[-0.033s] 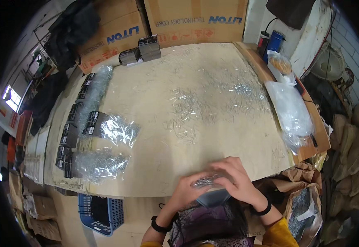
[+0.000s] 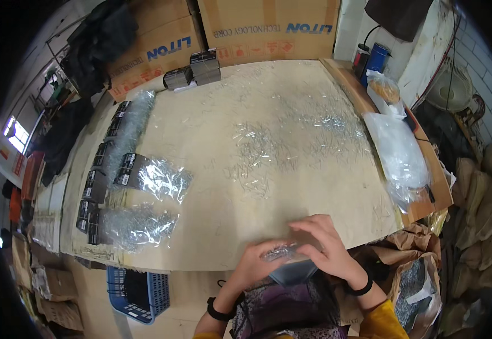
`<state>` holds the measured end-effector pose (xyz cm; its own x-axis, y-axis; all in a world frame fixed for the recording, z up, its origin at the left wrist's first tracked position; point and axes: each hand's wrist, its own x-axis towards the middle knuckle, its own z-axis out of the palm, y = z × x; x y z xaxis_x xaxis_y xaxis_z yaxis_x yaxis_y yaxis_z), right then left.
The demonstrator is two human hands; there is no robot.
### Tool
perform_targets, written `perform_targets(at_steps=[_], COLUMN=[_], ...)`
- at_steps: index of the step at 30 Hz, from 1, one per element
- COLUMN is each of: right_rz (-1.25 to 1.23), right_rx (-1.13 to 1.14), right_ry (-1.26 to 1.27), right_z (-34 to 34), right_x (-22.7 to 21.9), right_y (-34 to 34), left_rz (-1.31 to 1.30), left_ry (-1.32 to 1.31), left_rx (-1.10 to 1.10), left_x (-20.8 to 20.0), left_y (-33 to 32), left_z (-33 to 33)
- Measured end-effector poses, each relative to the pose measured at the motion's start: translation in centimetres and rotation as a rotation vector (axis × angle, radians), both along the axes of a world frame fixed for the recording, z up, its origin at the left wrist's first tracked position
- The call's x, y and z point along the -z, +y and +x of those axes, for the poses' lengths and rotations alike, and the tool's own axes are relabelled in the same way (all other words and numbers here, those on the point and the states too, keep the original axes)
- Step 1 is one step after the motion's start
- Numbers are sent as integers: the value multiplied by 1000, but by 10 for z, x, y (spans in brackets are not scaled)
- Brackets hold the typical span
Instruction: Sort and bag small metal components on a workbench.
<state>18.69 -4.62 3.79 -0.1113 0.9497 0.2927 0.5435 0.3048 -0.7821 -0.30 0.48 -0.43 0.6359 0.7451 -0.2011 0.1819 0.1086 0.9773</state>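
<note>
At the front edge of the table, my left hand [image 2: 255, 262] is closed around a bunch of thin, shiny metal pins [image 2: 280, 252]. My right hand [image 2: 331, 253] is just to the right, its fingers apart and curved, with a gap between it and the bunch. Directly below both hands, a blue tray [image 2: 292, 273] rests against my lap. Many loose pins [image 2: 257, 147] are scattered over the middle and far right of the pale table [image 2: 212, 226].
Clear bags of pins with black card headers [image 2: 164, 178] lie along the table's left side. Stacked black cards [image 2: 204, 68] stand at the back before cardboard boxes [image 2: 268, 28]. A pile of clear plastic bags [image 2: 398, 152] is on the right. A blue basket [image 2: 138, 294] sits below.
My right hand has shifted slightly right, and its fingers have opened away from the pins. My left hand stays in nearly the same place, holding them.
</note>
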Motion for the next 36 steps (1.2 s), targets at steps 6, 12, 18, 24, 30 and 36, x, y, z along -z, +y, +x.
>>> perform_targets(at_steps=[6, 12, 18, 24, 30, 36], right_rz=[135, 270, 345, 305, 309, 235], right_rx=[-87, -118, 37, -38, -35, -201], right_ry=[-105, -202, -159, -233, -314, -301], right_z=[-5, -13, -14, -16, -13, -20], right_x=[1, 12, 7, 9, 4, 6], right_y=[13, 23, 24, 27, 28, 29], left_rz=[205, 225, 187, 200, 161, 268], left_ry=[-127, 27, 2, 15, -43, -38], left_rx=[-38, -56, -118, -99, -116, -123], left_x=[10, 18, 8, 12, 8, 6], left_y=[2, 2, 2, 4, 3, 4], left_z=[-1, -2, 0, -1, 1, 0])
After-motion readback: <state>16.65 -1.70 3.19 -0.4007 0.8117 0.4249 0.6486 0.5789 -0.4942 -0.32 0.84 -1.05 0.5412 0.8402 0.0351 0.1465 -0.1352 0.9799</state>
